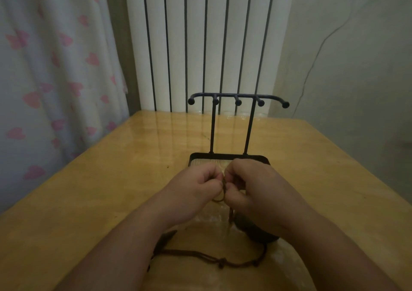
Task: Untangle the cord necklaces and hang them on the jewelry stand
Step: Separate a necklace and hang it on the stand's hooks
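A black metal jewelry stand (238,100) rises from a tray base (196,157) at the table's middle; its knobbed hooks are bare. Just in front of the base, my left hand (196,186) and my right hand (256,186) meet, fingers curled, both pinching a knotted stretch of brown cord (224,187) between them. From there the cord drops to a dark pendant (252,226) under my right wrist. A second brown cord necklace (223,260) with sliding knots lies flat on the table between my forearms. A dark pointed pendant (167,238) shows beside my left forearm.
The wooden table (111,179) is glossy, with a tiny gold speck (167,166) left of the stand. A white ribbed radiator (207,45) stands behind the far edge. A heart-print curtain (55,68) hangs at the left and a plain wall at the right.
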`<state>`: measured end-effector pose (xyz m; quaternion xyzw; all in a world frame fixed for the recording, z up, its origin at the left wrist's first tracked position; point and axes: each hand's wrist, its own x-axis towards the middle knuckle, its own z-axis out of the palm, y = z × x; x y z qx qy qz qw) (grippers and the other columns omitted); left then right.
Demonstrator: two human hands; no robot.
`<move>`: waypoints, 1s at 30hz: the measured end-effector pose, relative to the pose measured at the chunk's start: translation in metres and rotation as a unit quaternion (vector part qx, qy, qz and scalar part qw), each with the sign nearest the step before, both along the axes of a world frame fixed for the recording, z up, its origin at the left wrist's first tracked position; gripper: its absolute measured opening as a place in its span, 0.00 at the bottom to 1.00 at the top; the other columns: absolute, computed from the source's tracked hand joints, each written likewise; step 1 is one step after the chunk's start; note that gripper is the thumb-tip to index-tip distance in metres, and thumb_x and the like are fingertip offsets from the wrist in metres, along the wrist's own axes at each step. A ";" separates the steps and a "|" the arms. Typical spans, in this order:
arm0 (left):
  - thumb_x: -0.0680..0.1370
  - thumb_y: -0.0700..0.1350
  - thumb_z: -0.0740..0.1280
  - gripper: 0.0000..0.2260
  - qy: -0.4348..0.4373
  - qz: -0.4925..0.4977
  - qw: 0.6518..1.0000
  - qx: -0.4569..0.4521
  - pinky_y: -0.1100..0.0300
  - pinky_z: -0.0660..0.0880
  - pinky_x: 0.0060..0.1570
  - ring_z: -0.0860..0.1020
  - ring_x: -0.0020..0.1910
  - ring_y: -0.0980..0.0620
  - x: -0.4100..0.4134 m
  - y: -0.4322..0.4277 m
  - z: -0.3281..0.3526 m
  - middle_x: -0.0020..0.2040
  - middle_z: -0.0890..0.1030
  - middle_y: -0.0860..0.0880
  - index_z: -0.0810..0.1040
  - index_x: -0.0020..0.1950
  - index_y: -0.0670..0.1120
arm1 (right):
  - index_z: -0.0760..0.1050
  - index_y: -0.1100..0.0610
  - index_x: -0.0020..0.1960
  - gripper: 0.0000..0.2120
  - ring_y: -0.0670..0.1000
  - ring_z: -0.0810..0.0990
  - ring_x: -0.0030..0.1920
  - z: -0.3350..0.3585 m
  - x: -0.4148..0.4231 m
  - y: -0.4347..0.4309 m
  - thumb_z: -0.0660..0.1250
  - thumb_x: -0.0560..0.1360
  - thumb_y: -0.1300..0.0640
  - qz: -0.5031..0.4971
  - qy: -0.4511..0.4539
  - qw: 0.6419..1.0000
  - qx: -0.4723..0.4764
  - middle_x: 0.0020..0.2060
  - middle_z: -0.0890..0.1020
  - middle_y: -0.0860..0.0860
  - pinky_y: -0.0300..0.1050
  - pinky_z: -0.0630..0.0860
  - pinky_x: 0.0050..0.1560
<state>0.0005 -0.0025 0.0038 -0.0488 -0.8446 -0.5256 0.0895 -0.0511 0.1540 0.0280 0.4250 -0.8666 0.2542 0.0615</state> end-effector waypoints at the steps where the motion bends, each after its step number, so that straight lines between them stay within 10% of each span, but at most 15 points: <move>1: 0.73 0.47 0.61 0.11 -0.006 -0.002 1.000 0.002 0.60 0.67 0.34 0.68 0.30 0.62 0.000 0.000 0.000 0.30 0.73 0.61 0.75 0.34 0.61 | 0.70 0.45 0.40 0.04 0.43 0.73 0.39 0.000 0.000 0.000 0.64 0.74 0.49 0.001 -0.002 1.000 0.001 0.38 0.74 0.42 0.38 0.73 0.39; 30: 0.73 0.47 0.62 0.10 0.023 0.015 0.999 -0.039 0.54 0.69 0.37 0.70 0.34 0.56 0.001 0.002 0.002 0.33 0.73 0.56 0.73 0.34 0.61 | 0.72 0.45 0.39 0.03 0.42 0.73 0.37 -0.004 -0.004 0.002 0.65 0.71 0.49 0.009 -0.012 0.999 -0.039 0.35 0.75 0.42 0.38 0.73 0.37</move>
